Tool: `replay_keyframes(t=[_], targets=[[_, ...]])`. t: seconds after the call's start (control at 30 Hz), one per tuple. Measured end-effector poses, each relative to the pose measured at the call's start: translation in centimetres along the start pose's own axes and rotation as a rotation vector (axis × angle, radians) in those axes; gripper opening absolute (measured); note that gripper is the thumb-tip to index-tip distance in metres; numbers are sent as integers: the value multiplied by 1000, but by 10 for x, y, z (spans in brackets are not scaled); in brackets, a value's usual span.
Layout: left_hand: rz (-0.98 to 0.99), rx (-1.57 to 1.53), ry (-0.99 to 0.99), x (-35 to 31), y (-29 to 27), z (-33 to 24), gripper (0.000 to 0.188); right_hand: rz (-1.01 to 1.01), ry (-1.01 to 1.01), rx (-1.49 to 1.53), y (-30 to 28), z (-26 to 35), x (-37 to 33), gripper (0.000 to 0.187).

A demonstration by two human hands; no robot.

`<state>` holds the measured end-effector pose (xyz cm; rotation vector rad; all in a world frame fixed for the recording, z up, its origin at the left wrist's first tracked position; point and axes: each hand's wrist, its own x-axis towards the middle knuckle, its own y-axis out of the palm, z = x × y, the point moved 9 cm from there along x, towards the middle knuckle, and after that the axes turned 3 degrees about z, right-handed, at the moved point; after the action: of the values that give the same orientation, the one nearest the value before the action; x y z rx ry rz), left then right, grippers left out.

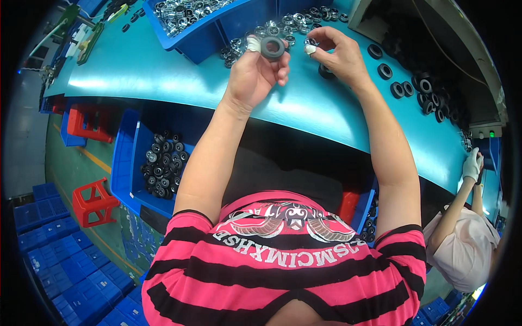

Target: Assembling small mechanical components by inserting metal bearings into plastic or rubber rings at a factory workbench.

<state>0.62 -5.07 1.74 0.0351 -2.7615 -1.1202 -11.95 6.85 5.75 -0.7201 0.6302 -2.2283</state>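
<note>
The left hand holds a black ring above the counter; its grip is closed around the edge, thumb on one side and fingers on the other. The right hand has a narrow grip, thumb and fingers pinching a small shiny piece that is partly hidden, perhaps clear plastic. Ring and piece are apart. Both thumbs wear white wraps. Just below the right hand lies another black ring. Shiny pieces lie beyond the hands, beside a blue box filled with more. Other black rings are scattered to the right.
</note>
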Motion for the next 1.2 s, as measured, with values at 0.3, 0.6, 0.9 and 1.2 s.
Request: replay_keyframes(t=[0.3,0.6,0.9,1.2], targets=[[-37,16,36,0,1,-2,52,96,15,494,11,15,-6,41],[19,24,54,1,1,-2,49,97,-26,594,12,20,-7,41],[4,139,82,1,5,-3,46,71,-134,531,12,42,-11,30],[-118,355,102,1,9,-3,39,-50,-251,230,2,57,-16,30]])
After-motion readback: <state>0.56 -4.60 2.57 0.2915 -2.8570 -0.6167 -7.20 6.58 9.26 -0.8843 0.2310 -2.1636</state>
